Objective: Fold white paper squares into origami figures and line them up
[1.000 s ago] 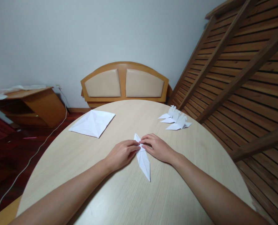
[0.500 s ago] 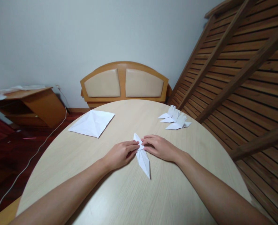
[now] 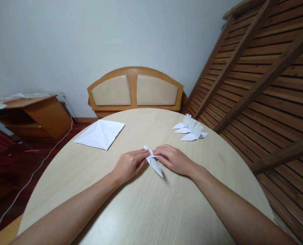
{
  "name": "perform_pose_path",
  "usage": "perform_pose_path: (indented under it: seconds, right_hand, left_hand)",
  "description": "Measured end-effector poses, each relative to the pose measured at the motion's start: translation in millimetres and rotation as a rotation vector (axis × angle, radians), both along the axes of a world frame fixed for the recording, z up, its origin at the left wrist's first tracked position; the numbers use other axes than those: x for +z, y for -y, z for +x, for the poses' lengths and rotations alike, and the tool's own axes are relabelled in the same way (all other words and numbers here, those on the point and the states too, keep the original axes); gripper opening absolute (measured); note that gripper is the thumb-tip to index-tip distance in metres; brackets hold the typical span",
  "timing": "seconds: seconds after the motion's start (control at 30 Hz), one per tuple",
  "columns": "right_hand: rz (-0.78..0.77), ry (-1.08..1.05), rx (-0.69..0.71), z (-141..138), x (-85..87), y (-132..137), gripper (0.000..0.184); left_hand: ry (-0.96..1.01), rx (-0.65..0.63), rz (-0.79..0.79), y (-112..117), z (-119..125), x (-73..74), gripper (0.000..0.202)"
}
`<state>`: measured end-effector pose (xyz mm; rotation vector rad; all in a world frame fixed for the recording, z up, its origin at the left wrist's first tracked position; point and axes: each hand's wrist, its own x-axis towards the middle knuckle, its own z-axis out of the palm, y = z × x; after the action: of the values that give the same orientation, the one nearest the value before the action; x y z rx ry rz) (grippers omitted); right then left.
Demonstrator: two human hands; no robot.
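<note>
Pinching a slim folded paper [image 3: 155, 166] by its far half, the left hand [image 3: 129, 165] and right hand [image 3: 173, 160] meet over the tabletop [image 3: 182, 207], fingertips close together. Crisp creases probably call for matched edges and firm, even pressure. Beyond the paper lie a creased sheet [image 3: 100, 135], leftward, and folded paper birds [image 3: 196, 132], rightward.

matt folded paper [image 3: 155, 166], smooth faintly glossy wood-grain tabletop [image 3: 141, 207]; wooden slats [image 3: 265, 52]
</note>
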<state>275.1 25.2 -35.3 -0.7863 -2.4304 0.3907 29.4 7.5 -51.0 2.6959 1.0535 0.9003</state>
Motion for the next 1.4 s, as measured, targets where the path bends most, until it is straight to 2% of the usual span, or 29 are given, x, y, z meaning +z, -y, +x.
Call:
perform_pose_path:
  seconds: [0.2,0.37,0.5,0.57,0.7,0.87,1.0,1.17,1.4]
  right_hand:
    - [0.058,-0.076,0.041,-4,5.5,7,0.043]
    - [0.206,-0.13,0.001,-8,4.4,6,0.023]
    - [0.36,-0.166,0.006,-8,8.7,8,0.018]
    - [0.371,-0.18,0.026,-9,10.9,10,0.016]
    - [0.2,-0.294,0.011,-15,11.7,17,0.01]
    - [-0.213,-0.472,-0.063,-22,7.7,21,0.014]
    - [-0.415,-0.574,-0.035,-24,1.9,17,0.016]
    - [-0.54,-0.641,-0.017,-25,-3.8,13,0.017]
    - [-0.525,-0.591,0.004,-21,-0.8,12,0.023]
  left_hand:
    - [0.151,0.001,0.11,-1,1,-1.9,0.032]
    - [0.209,-0.049,0.196,5,2,5.5,0.029]
    - [0.247,-0.062,0.274,8,3,11.2,0.026]
    - [0.277,-0.078,0.288,9,4,12.0,0.024]
    - [0.374,-0.05,0.21,12,6,11.2,0.015]
    - [0.56,0.025,-0.089,16,12,11.1,0.013]
    - [0.673,0.024,-0.314,14,16,11.4,0.015]
    - [0.764,0.013,-0.449,12,17,10.6,0.019]
    - [0.746,-0.014,-0.453,9,13,9.3,0.025]
